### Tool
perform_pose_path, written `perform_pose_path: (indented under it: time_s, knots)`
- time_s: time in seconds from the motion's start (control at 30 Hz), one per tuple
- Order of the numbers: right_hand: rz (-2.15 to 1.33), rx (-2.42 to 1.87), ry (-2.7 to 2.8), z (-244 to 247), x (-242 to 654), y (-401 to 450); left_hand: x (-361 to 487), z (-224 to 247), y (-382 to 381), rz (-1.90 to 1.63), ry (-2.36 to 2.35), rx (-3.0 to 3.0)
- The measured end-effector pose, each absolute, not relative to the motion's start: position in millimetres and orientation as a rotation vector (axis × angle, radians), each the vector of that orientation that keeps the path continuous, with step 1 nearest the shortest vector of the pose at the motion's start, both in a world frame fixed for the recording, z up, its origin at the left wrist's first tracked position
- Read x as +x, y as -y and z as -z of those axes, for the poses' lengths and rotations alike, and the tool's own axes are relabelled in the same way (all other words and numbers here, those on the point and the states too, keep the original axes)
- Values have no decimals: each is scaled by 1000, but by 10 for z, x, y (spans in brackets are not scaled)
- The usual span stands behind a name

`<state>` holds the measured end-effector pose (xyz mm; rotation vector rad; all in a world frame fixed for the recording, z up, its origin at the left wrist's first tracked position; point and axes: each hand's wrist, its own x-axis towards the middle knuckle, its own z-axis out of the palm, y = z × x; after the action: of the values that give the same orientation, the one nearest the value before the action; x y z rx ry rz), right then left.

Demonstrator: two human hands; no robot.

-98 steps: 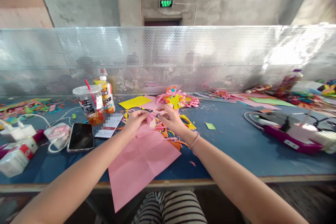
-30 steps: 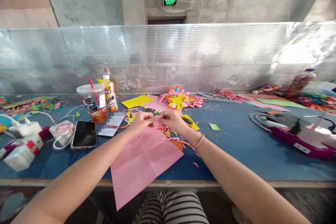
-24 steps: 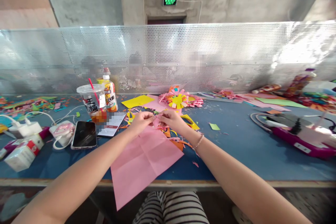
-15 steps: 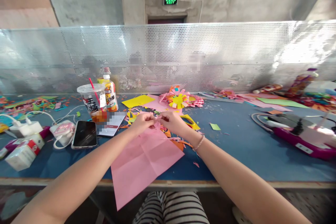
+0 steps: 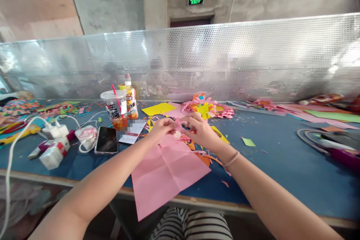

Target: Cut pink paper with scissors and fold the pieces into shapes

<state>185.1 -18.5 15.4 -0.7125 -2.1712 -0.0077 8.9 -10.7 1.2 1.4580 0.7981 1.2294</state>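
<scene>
My left hand [image 5: 161, 130] pinches a small piece of folded pink paper [image 5: 178, 124] between thumb and fingertips. On its other side, the bent fingers of my right hand [image 5: 201, 129] close on the same piece. Beneath both hands lies a large creased pink sheet [image 5: 168, 174], one corner hanging over the table's front edge. Whether the small piece joins this sheet is hard to make out. Orange and pink paper strips [image 5: 206, 157] stick out from under the sheet, to the right. Yellow scissors-like handles [image 5: 219, 134] lie just beyond my right wrist.
Left of my hands are a phone [image 5: 106, 140], a lidded drink cup [image 5: 114, 107], a juice bottle [image 5: 131, 99] and white chargers [image 5: 56, 131] with cables. Behind my hands sits a paper flower [image 5: 204, 109]. A purple power strip [image 5: 344, 157] lies right, and a perforated metal screen [image 5: 191, 60] stands behind.
The view has turned slightly left, so everything sits further right. My right fingers have lifted and spread a little around the small pink piece, which now shows more.
</scene>
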Motion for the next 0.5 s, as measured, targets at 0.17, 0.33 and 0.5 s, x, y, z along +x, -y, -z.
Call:
perform_pose_path:
  time_s: [0.17,0.33,0.5]
  knots:
    - [75,-616,2295,-160,1843,201,102,9,98,-1250,-732,1234]
    - [67,-597,2254,-144,1835,181,109,4,114,-1233,-721,1175]
    - [-12,-584,2176,-143,1819,187,115,16,119,-1264,-696,1207]
